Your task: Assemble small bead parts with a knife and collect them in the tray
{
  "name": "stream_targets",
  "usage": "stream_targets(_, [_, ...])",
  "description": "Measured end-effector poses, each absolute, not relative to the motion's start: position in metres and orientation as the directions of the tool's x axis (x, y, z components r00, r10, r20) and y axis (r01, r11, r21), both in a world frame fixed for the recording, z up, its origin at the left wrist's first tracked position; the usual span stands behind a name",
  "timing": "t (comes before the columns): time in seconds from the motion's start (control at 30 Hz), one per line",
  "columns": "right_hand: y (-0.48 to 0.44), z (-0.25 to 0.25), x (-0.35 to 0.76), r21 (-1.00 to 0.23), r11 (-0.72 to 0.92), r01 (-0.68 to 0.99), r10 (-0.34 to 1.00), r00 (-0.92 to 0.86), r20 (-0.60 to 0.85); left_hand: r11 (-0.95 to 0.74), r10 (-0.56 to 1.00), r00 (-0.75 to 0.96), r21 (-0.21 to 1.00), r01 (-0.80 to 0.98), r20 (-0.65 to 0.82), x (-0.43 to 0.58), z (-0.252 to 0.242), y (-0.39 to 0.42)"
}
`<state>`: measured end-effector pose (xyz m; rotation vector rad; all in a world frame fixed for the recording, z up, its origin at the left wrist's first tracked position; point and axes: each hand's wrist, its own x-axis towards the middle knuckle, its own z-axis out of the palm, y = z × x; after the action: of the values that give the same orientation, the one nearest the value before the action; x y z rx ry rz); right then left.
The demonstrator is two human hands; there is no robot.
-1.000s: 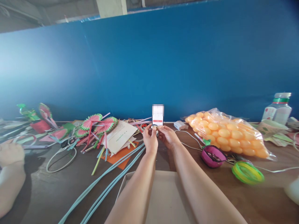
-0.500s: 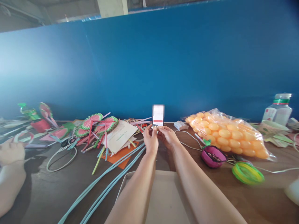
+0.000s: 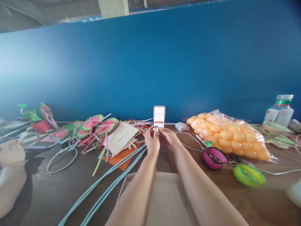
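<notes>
Head view: small ring (image 3: 155,128) pinched between left hand (image 3: 151,139), right hand (image 3: 168,138).

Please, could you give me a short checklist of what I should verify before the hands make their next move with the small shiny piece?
1. Left hand and right hand both pinch the small shiny piece: ok.
2. Firmness of the pinch; the piece is too small to see: cannot tell.
3. Gap between the fingertips and the upright phone behind them: cannot tell.
4. Cardboard tray lies under the forearms, near: ok.
5. Another person's hand is far off at the left edge: ok.
</notes>
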<state>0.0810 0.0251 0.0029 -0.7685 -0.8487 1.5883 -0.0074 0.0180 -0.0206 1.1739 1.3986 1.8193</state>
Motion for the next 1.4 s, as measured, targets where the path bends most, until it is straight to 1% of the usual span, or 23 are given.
stream_targets(0.1, [0.024,0.004,0.080,-0.842,-0.105,-0.529,0.986,-0.163,-0.021,-0.314,0.831,-0.464,0.947,0.065,0.307,-0.007,-0.019,0.018])
stream_targets(0.2, [0.021,0.005,0.080,-0.833,-0.094,-0.545,0.991,-0.135,-0.024,-0.321,0.839,-0.461,0.947,0.010,0.289,-0.006,-0.018,0.018])
stream_targets(0.4, [0.022,0.007,0.081,-0.796,-0.150,-0.586,0.988,-0.118,-0.099,-0.320,0.892,-0.404,0.917,-0.239,0.205,-0.002,-0.018,0.021])
stream_targets(0.5, [0.022,0.008,0.081,-0.811,-0.155,-0.565,0.988,-0.109,-0.113,-0.305,0.907,-0.383,0.898,-0.316,0.173,-0.001,-0.017,0.020])
stream_targets(0.63, [0.019,0.009,0.080,-0.851,-0.125,-0.510,0.992,-0.082,-0.096,-0.320,0.909,-0.375,0.878,-0.355,0.180,0.000,-0.016,0.018])
stream_targets(0.73, [0.019,0.010,0.079,-0.873,-0.133,-0.469,0.991,-0.062,-0.117,-0.320,0.913,-0.373,0.862,-0.393,0.169,0.001,-0.016,0.017])
stream_targets(0.87, [0.021,0.008,0.077,-0.903,-0.144,-0.405,0.990,-0.051,-0.135,-0.299,0.905,-0.403,0.875,-0.380,0.135,0.000,-0.019,0.019])
stream_targets(1.03, [0.021,0.006,0.076,-0.901,-0.124,-0.416,0.992,-0.039,-0.118,-0.285,0.907,-0.407,0.872,-0.397,0.110,0.000,-0.020,0.021])
stream_targets(1.13, [0.021,0.005,0.076,-0.896,-0.098,-0.434,0.995,-0.018,-0.100,-0.258,0.917,-0.393,0.848,-0.462,0.064,0.000,-0.018,0.021])
stream_targets(1.2, [0.022,0.005,0.078,-0.902,-0.049,-0.428,0.996,0.047,-0.076,-0.240,0.917,-0.398,0.822,-0.516,0.017,0.000,-0.017,0.022])
stream_targets(1.27, [0.025,0.009,0.086,-0.931,0.007,-0.366,0.984,0.168,-0.059,-0.223,0.903,-0.426,0.786,-0.576,-0.056,-0.002,-0.016,0.023])
stream_targets(1.3, [0.026,0.013,0.091,-0.953,0.035,-0.300,0.969,0.245,-0.042,-0.209,0.891,-0.440,0.765,-0.609,-0.107,-0.003,-0.015,0.024])
stream_targets(1.33, [0.027,0.018,0.098,-0.979,0.054,-0.198,0.948,0.318,-0.012,-0.194,0.878,-0.451,0.742,-0.642,-0.161,-0.004,-0.015,0.025])
stream_targets(1.37, [0.027,0.023,0.105,-0.996,0.070,-0.057,0.924,0.379,0.044,-0.178,0.865,-0.456,0.720,-0.671,-0.211,-0.005,-0.014,0.026])
stream_targets(1.4, [0.027,0.030,0.111,-0.988,0.085,0.127,0.906,0.404,0.130,-0.161,0.855,-0.453,0.702,-0.694,-0.252,-0.006,-0.014,0.027])
